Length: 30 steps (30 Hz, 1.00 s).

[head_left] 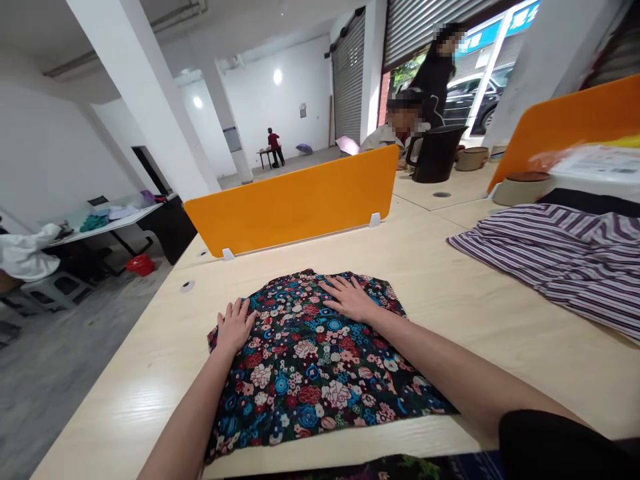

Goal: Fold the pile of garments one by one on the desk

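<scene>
A dark floral cloth (310,373), patterned in red, blue, pink and cream, lies spread on the pale wooden table (150,373). It looks like a garment, though its exact kind cannot be made out. My left hand (235,327) rests flat on its left edge, fingers spread. Across the upper right part of the cloth lies my right hand (350,299), palm down with the fingers apart. Neither hand grips the fabric. Along the near table edge a strip of another dark patterned fabric (400,467) shows, partly cut off by the frame.
An orange divider (300,200) stands beyond the cloth. Striped fabric (560,260) lies at the right, near a round container (523,189) and a second orange divider (575,127). Behind are a black pitcher (435,157) and other people. A red bucket (140,265) stands on the floor.
</scene>
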Each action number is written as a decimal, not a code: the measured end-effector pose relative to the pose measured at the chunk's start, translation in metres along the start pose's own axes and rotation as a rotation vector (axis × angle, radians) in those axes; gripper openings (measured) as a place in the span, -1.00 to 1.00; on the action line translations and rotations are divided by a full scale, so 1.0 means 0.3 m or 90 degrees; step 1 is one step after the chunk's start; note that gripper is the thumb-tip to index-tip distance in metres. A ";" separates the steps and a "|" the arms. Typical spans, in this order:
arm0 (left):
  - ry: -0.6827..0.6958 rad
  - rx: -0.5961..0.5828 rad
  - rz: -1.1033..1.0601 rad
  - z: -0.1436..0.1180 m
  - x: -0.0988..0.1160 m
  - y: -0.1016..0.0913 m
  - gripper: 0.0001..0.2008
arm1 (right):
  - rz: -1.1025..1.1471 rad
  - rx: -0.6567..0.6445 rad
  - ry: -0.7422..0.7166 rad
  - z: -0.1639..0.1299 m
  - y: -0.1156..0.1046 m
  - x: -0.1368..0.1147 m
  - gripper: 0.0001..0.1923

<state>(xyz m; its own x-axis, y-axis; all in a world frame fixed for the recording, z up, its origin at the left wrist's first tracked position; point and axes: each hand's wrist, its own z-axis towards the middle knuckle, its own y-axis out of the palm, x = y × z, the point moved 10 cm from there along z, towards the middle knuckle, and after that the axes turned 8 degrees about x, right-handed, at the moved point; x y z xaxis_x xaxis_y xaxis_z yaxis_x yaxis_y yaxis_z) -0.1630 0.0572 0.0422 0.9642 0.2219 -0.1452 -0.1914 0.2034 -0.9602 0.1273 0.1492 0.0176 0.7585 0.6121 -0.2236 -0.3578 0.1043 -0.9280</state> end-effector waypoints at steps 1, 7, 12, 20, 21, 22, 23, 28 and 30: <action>-0.011 0.024 0.010 0.000 0.015 -0.033 -0.42 | 0.011 0.011 0.000 0.002 -0.007 -0.002 -0.38; 0.139 0.138 -0.067 -0.107 0.345 -0.204 -0.43 | 0.121 0.275 0.154 -0.052 -0.199 0.169 -0.47; 0.251 0.066 -0.132 -0.234 0.519 -0.137 -0.45 | 0.151 0.260 0.424 -0.177 -0.246 0.423 -0.41; 0.386 0.119 -0.233 -0.428 0.754 -0.362 -0.57 | 0.049 0.025 0.312 -0.032 -0.176 0.313 -0.32; 0.451 0.111 -0.248 -0.482 0.823 -0.385 -0.57 | 0.029 0.004 0.297 -0.013 -0.166 0.296 -0.35; 0.511 0.106 -0.253 -0.534 0.890 -0.398 -0.56 | 0.021 -0.014 0.290 0.002 -0.156 0.283 -0.40; 0.561 0.104 -0.250 -0.578 0.952 -0.400 -0.53 | 0.023 -0.029 0.287 0.014 -0.145 0.272 -0.45; 0.589 0.091 -0.220 -0.599 1.137 -0.313 -0.55 | 0.094 -0.066 0.314 0.031 -0.115 0.232 -0.80; 0.575 0.051 -0.222 -0.563 1.160 -0.282 -0.72 | 0.147 -0.061 0.338 0.019 -0.121 0.220 -0.87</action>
<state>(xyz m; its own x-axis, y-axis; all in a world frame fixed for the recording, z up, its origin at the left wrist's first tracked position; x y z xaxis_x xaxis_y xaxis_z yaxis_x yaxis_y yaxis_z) 0.2199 -0.0439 0.0326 0.7407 -0.6717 -0.0157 0.1522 0.1905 -0.9698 0.1871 0.1903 0.0382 0.8445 0.1318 -0.5191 -0.5142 -0.0715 -0.8547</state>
